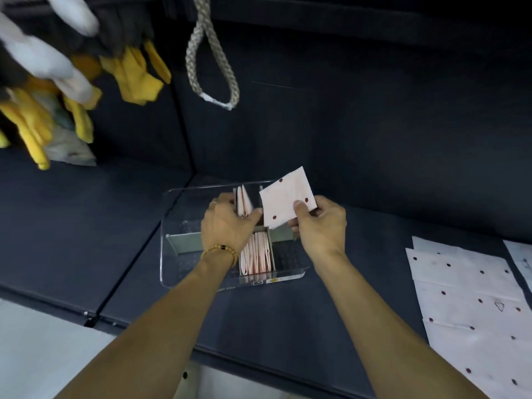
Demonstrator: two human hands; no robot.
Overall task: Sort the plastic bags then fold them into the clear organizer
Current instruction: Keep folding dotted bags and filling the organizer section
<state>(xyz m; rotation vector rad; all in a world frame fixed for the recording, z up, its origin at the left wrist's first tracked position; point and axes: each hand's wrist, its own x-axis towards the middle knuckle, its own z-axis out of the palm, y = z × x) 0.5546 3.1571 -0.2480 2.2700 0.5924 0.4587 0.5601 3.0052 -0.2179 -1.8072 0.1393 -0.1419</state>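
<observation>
I see the clear organizer [184,272] sitting on the dark counter [331,312], set back from the counter's front edge, with bare dark surface in front of it and on its left. Behind it the dark back wall [374,125] rises close to its far rim. Grey dividers [184,242] split the organizer into compartments; the near middle one is packed with a row of folded pink-and-white bags [257,256] standing on edge, and the far middle one holds a few folded bags [244,201] upright.

My right hand [319,226] pinches a folded white bag with red dots [288,197] by its lower right corner, thumb on top and fingers curled beneath, holding it tilted just above the organizer's far right part. My left hand [227,223] reaches into the far middle compartment, fingers curled around the upright bags there, thumb tip touching the left edge of the held bag. A beaded bracelet [220,251] sits on that wrist.

To the right, well apart from the organizer, flat white dotted bags [466,298] lie overlapping on the counter, running out of view at the right edge. Up left, yellow gloves [135,73] and blurred white cloths [43,61] hang above the counter, clear of my hands. A braided rope loop [210,53] hangs above and behind the organizer, well above the held bag.
</observation>
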